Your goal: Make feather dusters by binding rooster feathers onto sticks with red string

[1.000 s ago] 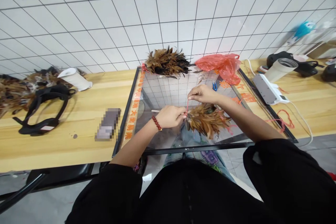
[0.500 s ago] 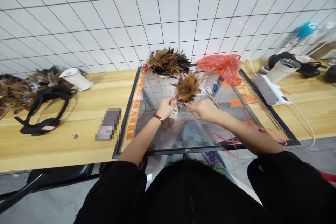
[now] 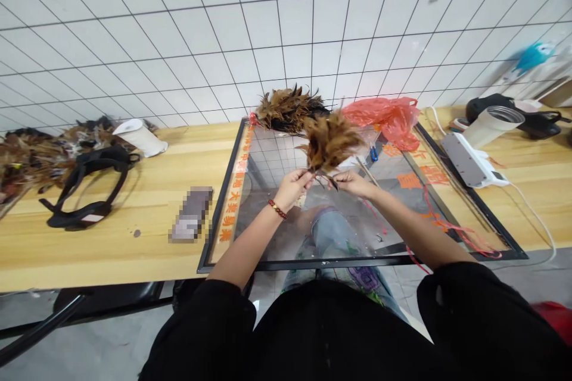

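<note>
A bunch of brown feathers [image 3: 331, 141] is held up over the glass panel [image 3: 286, 232], its tips fanned upward and to the right. The fingers of my left hand [image 3: 292, 188] pinch the bunch at its base. Just to the right, my right hand [image 3: 354, 183] has its fingers closed on a small dark feather [image 3: 333, 183] below the bunch. Behind them, a larger pile of brown and black feathers [image 3: 288, 108] rests at the panel's far edge. A red string [image 3: 469, 241] trails over the panel's right side, partly behind my right forearm.
A red plastic bag [image 3: 393, 119] and a blue-handled tool [image 3: 374, 152] lie beyond my right hand. Rightward are a white power strip [image 3: 471, 161] and a pale cylinder [image 3: 494, 125]. Leftward are a phone [image 3: 192, 214], a black head strap [image 3: 89, 190], a white spool [image 3: 140, 138] and more feathers [image 3: 31, 158].
My right hand has drawn slightly away from my left, and a dark feather now shows at its fingertips. The feather bunch has tipped to the right. The red string has shifted.
</note>
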{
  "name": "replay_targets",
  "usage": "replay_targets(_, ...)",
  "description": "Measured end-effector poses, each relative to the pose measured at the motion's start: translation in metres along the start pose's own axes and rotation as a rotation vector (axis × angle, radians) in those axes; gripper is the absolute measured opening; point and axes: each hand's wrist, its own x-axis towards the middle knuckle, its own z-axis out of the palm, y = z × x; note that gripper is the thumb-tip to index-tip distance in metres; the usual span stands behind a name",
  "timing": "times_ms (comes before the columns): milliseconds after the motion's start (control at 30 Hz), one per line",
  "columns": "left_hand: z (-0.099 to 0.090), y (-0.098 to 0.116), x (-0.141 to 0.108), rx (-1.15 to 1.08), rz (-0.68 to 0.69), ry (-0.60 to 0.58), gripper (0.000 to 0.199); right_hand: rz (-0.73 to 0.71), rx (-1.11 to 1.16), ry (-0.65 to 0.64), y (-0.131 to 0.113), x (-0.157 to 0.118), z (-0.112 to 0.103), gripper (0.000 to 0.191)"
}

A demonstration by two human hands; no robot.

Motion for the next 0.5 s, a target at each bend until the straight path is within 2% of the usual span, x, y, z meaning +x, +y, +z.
replay_targets(67,-0.001,-0.004,0.01,-0.179,-0.11,-0.007,0.033,0.023,-0.143,0.087,0.007,-0.001,0.006,0.032)
replay_targets(133,0.0,-0.005,0.021,-0.289,-0.171,-0.001,0.033,0.008,-0.359,0.237,0.008,-0.001,0.005,0.028)
replay_targets(200,0.002,-0.006,0.033,-0.372,-0.213,0.01,0.031,-0.022,-0.519,0.457,0.001,-0.003,0.003,0.029)
replay_targets(267,0.005,-0.006,0.044,-0.451,-0.243,0.031,0.026,-0.038,-0.57,0.707,-0.012,-0.006,0.003,0.032)
replay_targets(333,0.008,-0.007,0.053,-0.508,-0.26,0.049,0.024,-0.044,-0.581,0.851,-0.025,-0.008,0.008,0.03)
replay_targets(433,0.012,-0.012,0.058,-0.54,-0.276,0.067,0.022,-0.07,-0.608,0.81,-0.036,-0.005,0.02,0.03)
replay_targets(500,0.014,-0.017,0.056,-0.542,-0.286,0.076,0.019,-0.069,-0.608,0.721,-0.036,0.003,0.028,0.033)
